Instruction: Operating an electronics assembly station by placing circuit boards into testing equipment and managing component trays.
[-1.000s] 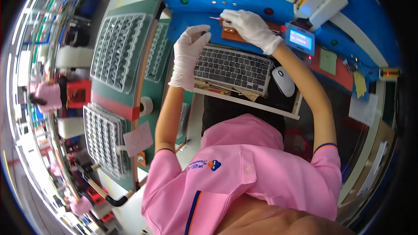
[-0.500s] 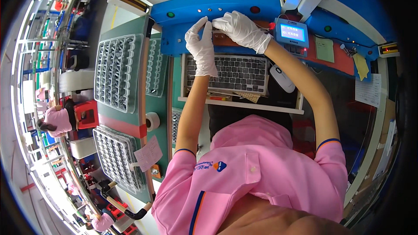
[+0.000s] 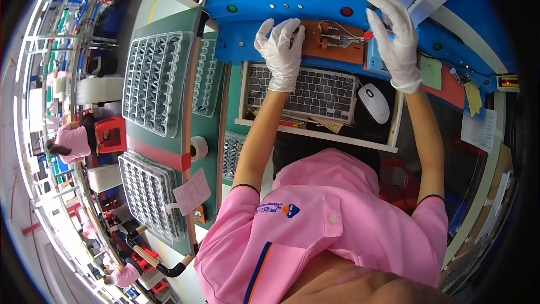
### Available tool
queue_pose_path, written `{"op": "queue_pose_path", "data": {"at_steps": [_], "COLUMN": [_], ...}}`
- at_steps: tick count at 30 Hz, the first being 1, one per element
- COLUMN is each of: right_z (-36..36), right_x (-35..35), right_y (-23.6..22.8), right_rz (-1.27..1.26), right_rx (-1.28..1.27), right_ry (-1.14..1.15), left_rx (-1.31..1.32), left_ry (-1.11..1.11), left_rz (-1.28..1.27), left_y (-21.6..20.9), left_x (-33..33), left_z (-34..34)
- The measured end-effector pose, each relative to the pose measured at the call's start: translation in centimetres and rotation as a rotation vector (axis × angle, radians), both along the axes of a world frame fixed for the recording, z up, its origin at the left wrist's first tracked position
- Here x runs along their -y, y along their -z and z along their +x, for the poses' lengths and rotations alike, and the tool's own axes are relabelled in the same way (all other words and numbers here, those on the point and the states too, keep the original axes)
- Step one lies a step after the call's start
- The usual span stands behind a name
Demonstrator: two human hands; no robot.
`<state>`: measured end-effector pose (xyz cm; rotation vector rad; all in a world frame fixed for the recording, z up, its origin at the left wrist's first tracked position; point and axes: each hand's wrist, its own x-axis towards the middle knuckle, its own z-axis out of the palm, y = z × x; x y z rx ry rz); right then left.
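Both my hands wear white gloves. My left hand (image 3: 280,50) is at the left end of a brown fixture board (image 3: 320,50), fingers bent down and thumb close to them. A small dark thing shows at its fingertips, too hidden to name. On the board sits a metal toggle clamp (image 3: 340,40) with a red-tipped handle, untouched by either hand. My right hand (image 3: 398,45) is raised just right of that red tip, fingers and thumb apart. It partly covers the blue control box (image 3: 376,59), hiding its screen.
Below the fixture, a pull-out drawer holds a keyboard (image 3: 320,93) and a white mouse (image 3: 374,103). Clear plastic trays (image 3: 154,84) of dark parts lie on the green table at left, beside a tape roll (image 3: 198,148). Buttons (image 3: 346,12) line the blue machine panel.
My right hand has left the spot beside my left hand and moved right, its fingers opening. The fixture and clamp are now uncovered. My left hand has shifted slightly right in the picture.
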<state>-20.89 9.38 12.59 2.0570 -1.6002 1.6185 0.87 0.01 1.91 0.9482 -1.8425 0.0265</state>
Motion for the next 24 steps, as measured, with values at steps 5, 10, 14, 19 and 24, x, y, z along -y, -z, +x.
{"op": "queue_pose_path", "data": {"at_steps": [5,10,14,19,24], "right_z": [-0.3,2.1,4.6,4.4,2.6], "right_x": [-0.7,0.6,2.8,5.8,17.7], "right_y": [2.8,4.8,5.4,2.5,-3.0], "right_rz": [0.024,0.256,0.364,0.33,-0.166], "right_rx": [0.005,0.333,0.367,0.284,0.156], "right_ry": [0.047,-0.134,-0.28,-0.292,-0.131], "left_rx": [0.007,-0.035,-0.041,0.212,0.086], "left_ry": [-0.01,0.01,0.012,-0.075,-0.044], "left_rz": [0.119,0.144,0.133,0.307,-0.135], "left_y": [-0.6,-0.5,-1.6,-7.5,-14.7], "left_x": [-0.3,-0.3,-0.4,-0.1,11.7], "left_z": [0.1,-0.3,-0.3,-0.1,-3.9]}}
